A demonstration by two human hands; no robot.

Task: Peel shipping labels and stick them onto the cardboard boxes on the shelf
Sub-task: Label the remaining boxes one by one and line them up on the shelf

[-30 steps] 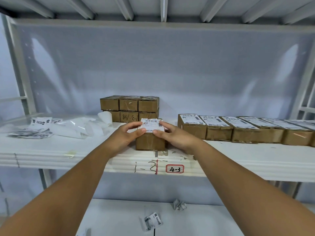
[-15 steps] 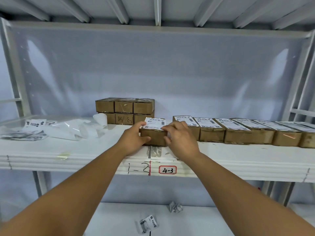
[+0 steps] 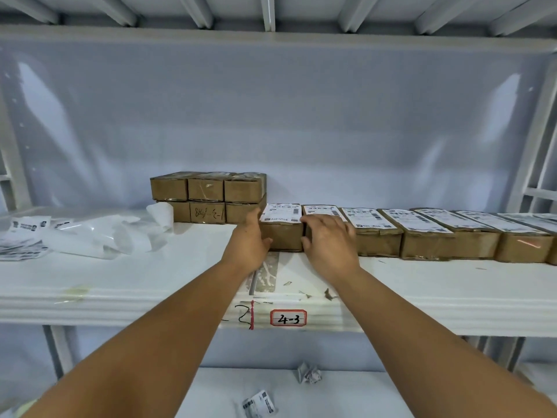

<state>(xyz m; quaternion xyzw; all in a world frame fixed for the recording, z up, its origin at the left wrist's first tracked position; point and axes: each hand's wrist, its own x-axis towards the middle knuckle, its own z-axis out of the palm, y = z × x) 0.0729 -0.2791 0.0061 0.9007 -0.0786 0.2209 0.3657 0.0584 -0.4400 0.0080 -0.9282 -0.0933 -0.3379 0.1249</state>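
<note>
A small cardboard box (image 3: 283, 238) with a white shipping label (image 3: 281, 212) on top sits on the white shelf (image 3: 120, 285), at the left end of a row of labelled boxes (image 3: 422, 236). My left hand (image 3: 248, 241) presses flat against this box's left side, thumb at its front face. My right hand (image 3: 330, 242) rests with spread fingers over the neighbouring box, thumb at the seam between the two. Behind my left hand stands a two-layer stack of unlabelled boxes (image 3: 208, 196).
Loose label sheets (image 3: 24, 236) and peeled white backing paper (image 3: 99, 236) lie on the shelf's left part. A red-framed tag "4-3" (image 3: 288, 318) marks the shelf edge. On the lower shelf lie a crumpled paper (image 3: 309, 374) and a label scrap (image 3: 259, 404).
Both hands slid the labelled box back and to the right until it joined the row. My right hand left the box top and now lies over the neighbouring box.
</note>
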